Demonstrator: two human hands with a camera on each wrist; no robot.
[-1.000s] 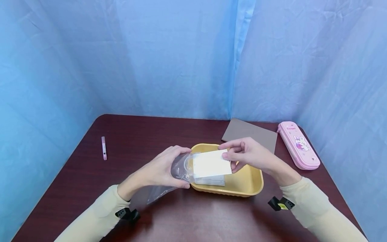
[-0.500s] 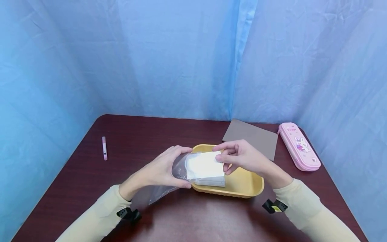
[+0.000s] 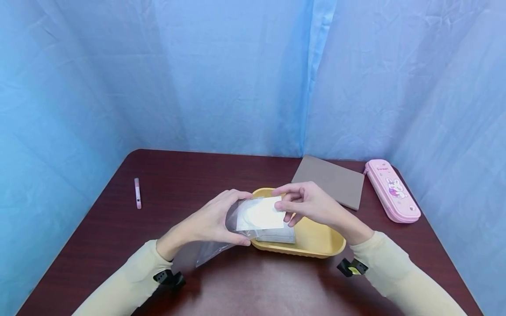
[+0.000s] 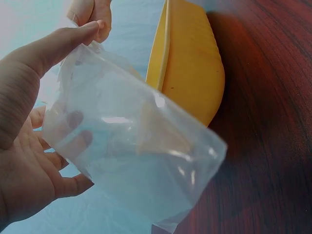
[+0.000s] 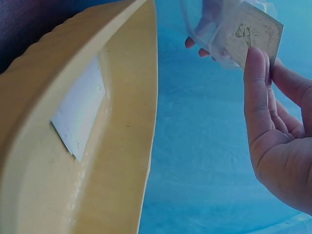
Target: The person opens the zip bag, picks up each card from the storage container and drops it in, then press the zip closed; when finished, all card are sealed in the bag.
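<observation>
My left hand (image 3: 215, 218) grips a clear plastic bag (image 4: 122, 131), its fingers and thumb spread round the mouth. My right hand (image 3: 316, 204) pinches the right end of a card (image 3: 262, 214) that looks glaring white from above. In the right wrist view the card's underside shows a printed line drawing. The card's left part lies within the bag's mouth. Both hands are over the left side of a yellow plastic basket (image 3: 316, 235). Inside the basket lie more pale cards (image 5: 83, 109), partly covered in the head view by the held card.
A pink pencil case (image 3: 391, 188) with a rabbit picture lies at the right edge of the dark red table (image 3: 189, 175). Beside it, behind the basket, is a flat grey-brown board or notebook (image 3: 336, 177). A pink-and-white pen (image 3: 137, 193) lies far left. Blue curtains surround the table.
My right hand has moved left, and the card has slid deeper into the plastic bag. More of the cards in the basket now shows. My left hand has hardly moved.
</observation>
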